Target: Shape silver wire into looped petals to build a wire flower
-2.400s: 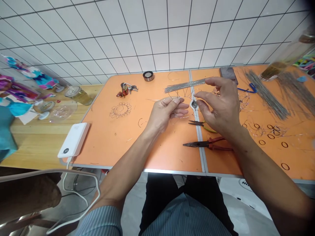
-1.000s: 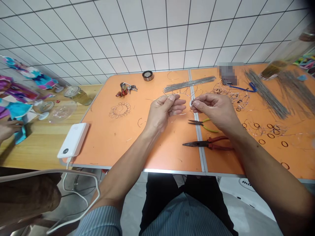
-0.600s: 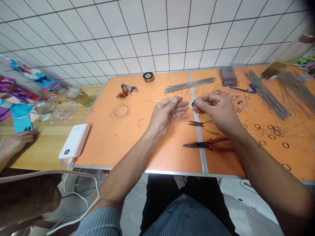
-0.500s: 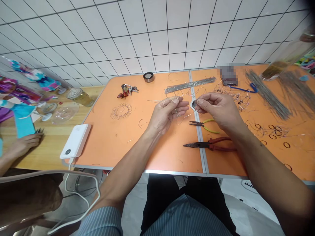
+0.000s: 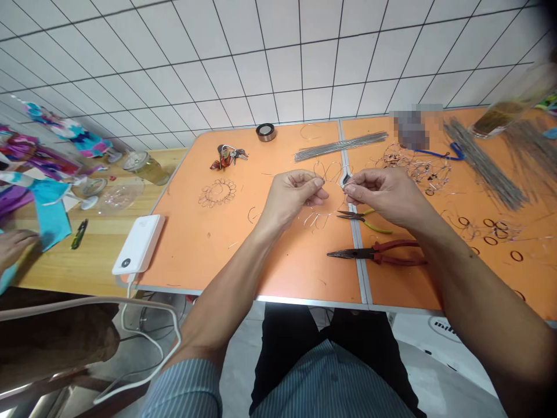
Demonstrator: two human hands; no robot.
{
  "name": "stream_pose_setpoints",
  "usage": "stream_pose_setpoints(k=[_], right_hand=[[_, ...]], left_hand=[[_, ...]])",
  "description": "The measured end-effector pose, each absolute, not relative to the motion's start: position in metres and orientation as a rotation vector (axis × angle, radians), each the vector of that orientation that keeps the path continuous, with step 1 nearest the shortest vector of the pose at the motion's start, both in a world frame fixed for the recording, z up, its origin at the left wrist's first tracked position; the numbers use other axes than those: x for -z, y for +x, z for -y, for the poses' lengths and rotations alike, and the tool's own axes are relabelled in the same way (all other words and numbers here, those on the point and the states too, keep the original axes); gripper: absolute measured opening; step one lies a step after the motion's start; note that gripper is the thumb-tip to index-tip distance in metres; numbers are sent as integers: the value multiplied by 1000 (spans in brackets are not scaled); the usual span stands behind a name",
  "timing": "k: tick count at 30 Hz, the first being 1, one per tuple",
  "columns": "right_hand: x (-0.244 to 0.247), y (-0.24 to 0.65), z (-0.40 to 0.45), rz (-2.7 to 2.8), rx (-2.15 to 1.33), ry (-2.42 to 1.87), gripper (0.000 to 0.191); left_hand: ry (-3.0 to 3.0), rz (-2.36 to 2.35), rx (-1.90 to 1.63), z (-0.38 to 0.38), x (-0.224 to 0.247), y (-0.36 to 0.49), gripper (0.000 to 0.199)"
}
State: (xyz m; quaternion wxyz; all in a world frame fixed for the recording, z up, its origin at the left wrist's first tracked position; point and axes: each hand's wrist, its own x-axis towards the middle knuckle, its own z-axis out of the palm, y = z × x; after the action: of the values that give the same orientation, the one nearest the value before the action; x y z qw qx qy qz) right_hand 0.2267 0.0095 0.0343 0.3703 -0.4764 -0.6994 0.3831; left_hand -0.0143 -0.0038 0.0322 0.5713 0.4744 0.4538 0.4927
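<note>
The person's left hand [image 5: 300, 191] is pinching a thin looped wire piece [image 5: 328, 171] between thumb and forefinger, and its loops are showing above and below the fingers, over the orange worktop [image 5: 282, 273]. The right hand [image 5: 376, 188] is facing it, just apart, thumb and forefinger closing narrowly together; whether they are gripping a wire end is too fine to tell. Small pliers with yellow handles [image 5: 378, 227] are lying just below the right hand, and larger pliers with red handles [image 5: 395, 253] are resting nearer the person, across the metal seam. Beyond the hands, a bundle of straight wires [image 5: 342, 146] is lying slantwise. A flower-shaped wire ring [image 5: 217, 193] is lying to the left, near a bunch of keys [image 5: 228, 157]. To the right, a wire tangle [image 5: 413, 165] is spreading. At far left, a co-worker's hand [image 5: 15, 247] is resting near turquoise cloth [image 5: 52, 215].
</note>
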Motion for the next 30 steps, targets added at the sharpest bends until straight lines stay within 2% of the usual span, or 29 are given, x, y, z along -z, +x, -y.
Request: stream_pose_setpoints(k=[3,11,30], right_hand=[[-33,226,-10,1780,-976,-1226,16],[-31,212,-6,1678,-1079,-1140,12],[-30,216,-7,1551,-1119,-1221,12]], left_hand=[[1112,-1064,-1169,4,-31,-12,36],[1174,-997,-1099,8,-25,-2,35],[1060,-990,-1262,3,-17,-4,46]])
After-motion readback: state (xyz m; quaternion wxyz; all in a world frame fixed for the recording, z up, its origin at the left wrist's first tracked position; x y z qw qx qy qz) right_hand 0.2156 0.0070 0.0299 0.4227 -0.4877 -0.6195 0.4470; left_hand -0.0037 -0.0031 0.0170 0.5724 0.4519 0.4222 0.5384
